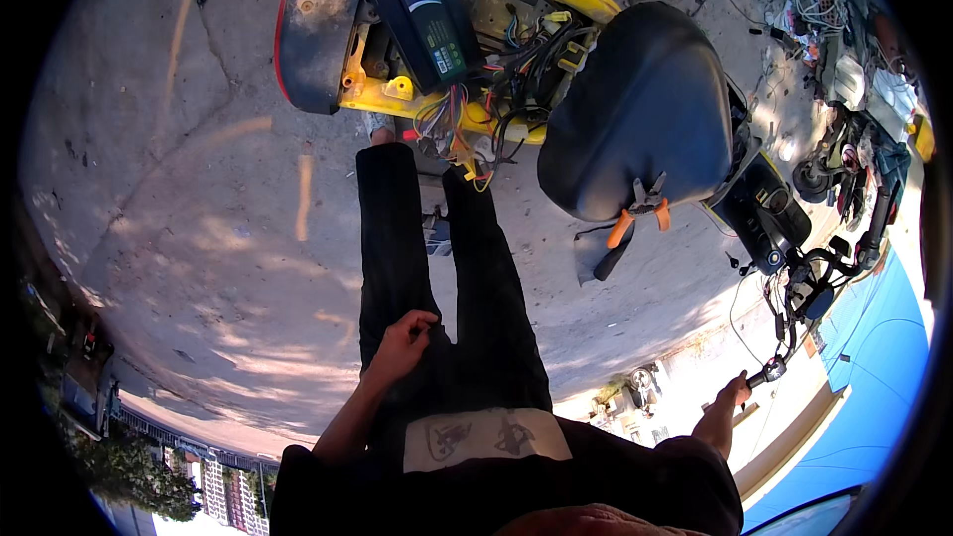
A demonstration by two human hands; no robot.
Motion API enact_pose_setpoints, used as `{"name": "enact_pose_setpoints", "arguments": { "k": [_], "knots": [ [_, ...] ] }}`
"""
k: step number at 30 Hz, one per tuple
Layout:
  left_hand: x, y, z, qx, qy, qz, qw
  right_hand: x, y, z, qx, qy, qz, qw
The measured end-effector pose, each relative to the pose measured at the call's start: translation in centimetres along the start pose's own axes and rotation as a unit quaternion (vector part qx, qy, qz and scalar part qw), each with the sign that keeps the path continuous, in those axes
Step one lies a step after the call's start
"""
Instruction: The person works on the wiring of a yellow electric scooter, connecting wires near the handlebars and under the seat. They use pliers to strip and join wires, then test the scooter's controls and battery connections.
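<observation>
The handlebar grip (758,377) slants at lower right, its long axis pointing up and rightward, away from the person. The right hand (736,391) wraps its fingers around the near end; the left hand (401,345), well apart, curls its fingers over black trousers (392,228), whether pinching cannot be told

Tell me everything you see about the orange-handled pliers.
The pliers have two bright orange handles, which look plastic or rubber, and grey, metal-looking jaws. They are open: handles spread, jaws parted. They lie near the edge of the smooth black seat, jaws pointing toward the picture's top, handles reaching its rim in this view. Neither the left hand nor the right hand touches them.
</observation>
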State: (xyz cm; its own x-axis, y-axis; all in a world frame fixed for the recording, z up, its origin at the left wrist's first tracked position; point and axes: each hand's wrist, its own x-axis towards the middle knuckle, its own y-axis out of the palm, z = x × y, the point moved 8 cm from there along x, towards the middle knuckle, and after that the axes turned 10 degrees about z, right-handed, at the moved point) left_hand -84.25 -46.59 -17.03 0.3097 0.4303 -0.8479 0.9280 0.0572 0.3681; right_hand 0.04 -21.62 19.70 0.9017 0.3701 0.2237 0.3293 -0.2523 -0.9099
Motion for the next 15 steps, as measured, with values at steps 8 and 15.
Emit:
{"name": "enact_pose_setpoints", "arguments": {
  "k": [8,15],
  "knots": [
    [0.1,-0.3,-0.5,-0.009,0.001,0.004,1.0,-1.5,-0.2,0.1,0.064,-0.007,0.012,0.998],
    [0.4,0.0,0.1,-0.01,-0.006,0.018,1.0,-0.8,1.2,-0.3,0.293,0.032,0.333,0.896]
  ]
}}
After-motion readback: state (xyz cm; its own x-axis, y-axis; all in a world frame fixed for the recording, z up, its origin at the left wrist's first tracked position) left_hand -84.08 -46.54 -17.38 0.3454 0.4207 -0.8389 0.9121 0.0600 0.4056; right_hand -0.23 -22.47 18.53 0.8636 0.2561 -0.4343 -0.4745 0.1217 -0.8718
